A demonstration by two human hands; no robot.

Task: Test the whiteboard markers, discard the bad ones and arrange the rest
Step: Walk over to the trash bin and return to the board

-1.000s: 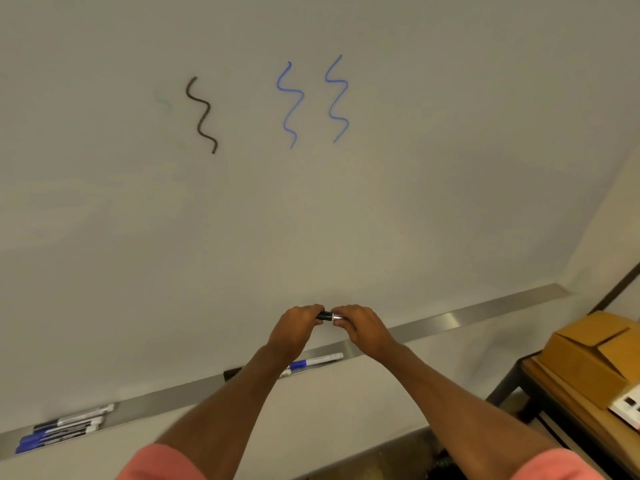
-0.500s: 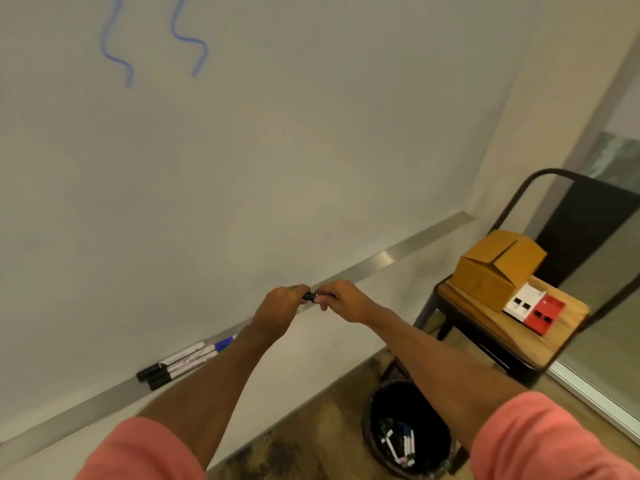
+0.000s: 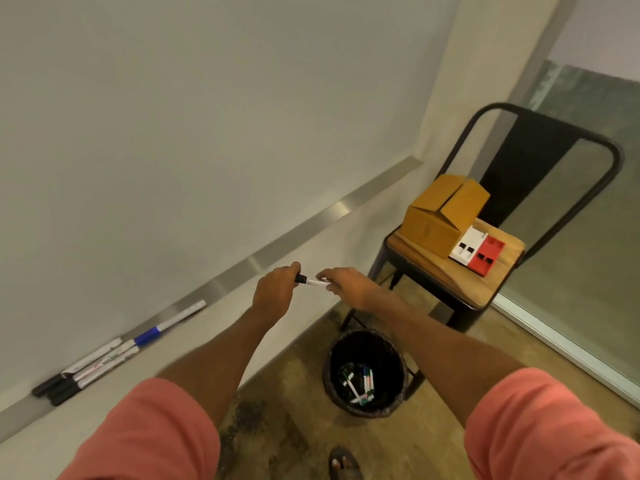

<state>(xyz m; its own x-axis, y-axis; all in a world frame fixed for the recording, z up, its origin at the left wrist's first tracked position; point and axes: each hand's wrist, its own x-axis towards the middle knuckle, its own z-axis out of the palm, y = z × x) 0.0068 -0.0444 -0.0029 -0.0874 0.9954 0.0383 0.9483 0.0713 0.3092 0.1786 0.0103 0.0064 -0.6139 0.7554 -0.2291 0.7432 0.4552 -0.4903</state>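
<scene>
Black-capped white marker [image 3: 313, 281] is being held between the hands, left hand [image 3: 273, 292] gripping the cap end, right hand [image 3: 349, 285] pinching the barrel, bin [image 3: 363, 348] sitting below them.

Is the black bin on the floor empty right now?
No, several discarded markers lie at the bottom of the black bin.

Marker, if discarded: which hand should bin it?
Probably the right hand: it holds the marker by its barrel, nearer the bin; the left hand grips only the cap end.
</scene>
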